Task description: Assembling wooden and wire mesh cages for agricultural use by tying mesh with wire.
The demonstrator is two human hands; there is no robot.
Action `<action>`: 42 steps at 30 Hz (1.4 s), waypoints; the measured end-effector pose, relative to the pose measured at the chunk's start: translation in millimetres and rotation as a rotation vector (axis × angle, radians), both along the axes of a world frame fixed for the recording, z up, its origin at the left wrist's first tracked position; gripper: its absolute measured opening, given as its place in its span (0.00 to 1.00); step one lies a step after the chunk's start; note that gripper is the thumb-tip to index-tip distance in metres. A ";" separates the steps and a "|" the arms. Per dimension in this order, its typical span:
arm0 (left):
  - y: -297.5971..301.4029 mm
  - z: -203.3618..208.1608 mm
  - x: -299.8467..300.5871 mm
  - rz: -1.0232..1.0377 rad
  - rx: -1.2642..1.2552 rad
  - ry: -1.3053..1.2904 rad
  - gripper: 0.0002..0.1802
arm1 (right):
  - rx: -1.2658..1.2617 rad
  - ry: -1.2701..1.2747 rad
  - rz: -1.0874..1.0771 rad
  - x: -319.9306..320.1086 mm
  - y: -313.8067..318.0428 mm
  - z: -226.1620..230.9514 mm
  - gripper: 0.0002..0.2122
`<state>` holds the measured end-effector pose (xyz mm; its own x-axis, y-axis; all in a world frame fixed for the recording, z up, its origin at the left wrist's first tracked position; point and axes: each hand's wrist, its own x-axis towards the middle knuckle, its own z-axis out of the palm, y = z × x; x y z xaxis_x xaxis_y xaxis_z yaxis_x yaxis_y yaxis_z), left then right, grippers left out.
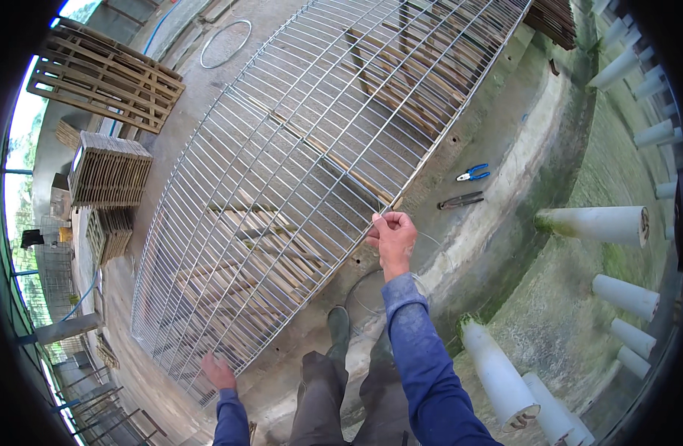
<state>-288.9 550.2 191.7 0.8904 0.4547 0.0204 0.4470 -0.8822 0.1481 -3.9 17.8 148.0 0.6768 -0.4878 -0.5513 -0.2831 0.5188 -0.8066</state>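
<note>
A large metal wire mesh panel (282, 160) spans the middle of the view, its bars crossing in a grid. My right hand (393, 239) is at the panel's near right edge, thumb and forefinger pinched together. What they hold there is too small to make out; a thin wire curves nearby. Lower left, my left hand (219, 371) lies at the panel's near edge, fingers stretched out over the bars. Beneath the mesh are wooden slatted frames (256, 256). Blue-handled pliers (473, 172) and a second, dark hand tool (461, 200) lie on the concrete right of the panel.
White pipes (597, 223) stick out from the mossy sloping wall on the right. Wooden pallets (107, 78) and a stack of slatted boards (111, 169) stand at the far left. A wire ring (226, 44) lies on the floor beyond. A thin wire coil lies near my boots (340, 327).
</note>
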 end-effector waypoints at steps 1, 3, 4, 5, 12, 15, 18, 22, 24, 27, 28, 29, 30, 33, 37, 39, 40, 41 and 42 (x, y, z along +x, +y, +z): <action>-57.5 3.0 37.3 -0.092 -0.155 -0.023 0.25 | 0.002 0.025 -0.009 -5.0 -13.2 -3.9 0.08; -163.5 21.6 103.2 -0.281 -0.307 -0.140 0.20 | 0.026 0.032 0.007 -0.1 -13.1 2.0 0.08; -211.8 32.0 136.2 -0.379 -0.397 -0.105 0.20 | 0.050 0.047 0.021 1.8 -11.7 4.9 0.09; -254.1 32.5 162.8 -0.472 -0.468 -0.153 0.19 | 0.070 0.061 0.038 3.5 -10.7 8.7 0.09; -403.4 10.3 296.2 -0.850 -0.309 -0.130 0.20 | 0.065 0.095 0.118 4.5 -14.8 7.0 0.08; -397.2 -10.0 305.6 -0.893 -0.279 -0.137 0.19 | 0.013 0.120 0.137 4.6 -9.8 9.6 0.08; -399.4 -19.8 301.8 -0.914 -0.260 -0.167 0.18 | 0.006 0.166 0.151 4.9 -17.6 7.2 0.08; -412.9 -18.9 305.2 -0.931 -0.313 -0.112 0.19 | 0.045 0.230 0.187 -1.1 -32.6 3.9 0.08; -405.1 -25.8 301.3 -0.952 -0.178 -0.169 0.19 | 0.059 0.189 0.225 9.2 -30.3 1.2 0.09; -406.6 -18.4 304.5 -0.931 -0.095 -0.114 0.18 | 0.091 0.167 0.252 11.2 -26.0 2.2 0.10; -409.5 -23.3 304.5 -0.927 -0.091 -0.106 0.18 | 0.108 0.168 0.257 11.9 -28.0 3.9 0.11; -413.4 -24.1 303.6 -0.945 -0.081 -0.107 0.17 | 0.118 0.167 0.265 9.5 -32.7 0.5 0.11; -417.4 -24.7 302.9 -0.962 -0.068 -0.107 0.17 | 0.105 0.131 0.269 7.2 -37.0 -2.7 0.11; -422.2 -26.0 303.2 -0.973 -0.047 -0.085 0.15 | 0.172 0.064 0.325 -4.9 -52.9 -7.5 0.11; -412.8 -25.6 298.9 -0.971 -0.069 -0.075 0.14 | 0.177 0.078 0.545 -58.0 -102.1 -24.0 0.11; -417.4 -21.3 298.5 -0.987 -0.101 -0.043 0.14 | 0.114 0.222 0.542 -107.1 -148.2 -56.3 0.12; -417.7 -21.7 298.5 -0.982 -0.092 -0.037 0.14 | 0.052 0.289 0.597 -132.9 -173.9 -73.3 0.12; -415.7 -23.3 297.6 -0.991 -0.087 -0.037 0.14 | -0.013 0.356 0.650 -161.2 -199.8 -92.8 0.13; -416.9 -26.1 296.7 -1.006 -0.096 -0.042 0.14 | -0.133 0.426 0.683 -197.9 -229.4 -118.4 0.14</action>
<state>7.9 133.4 165.6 0.8607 -0.5051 0.0633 -0.5046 -0.8302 0.2368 -201.7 -211.6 29.6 0.5942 -0.1228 -0.7949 -0.7986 0.0279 -0.6012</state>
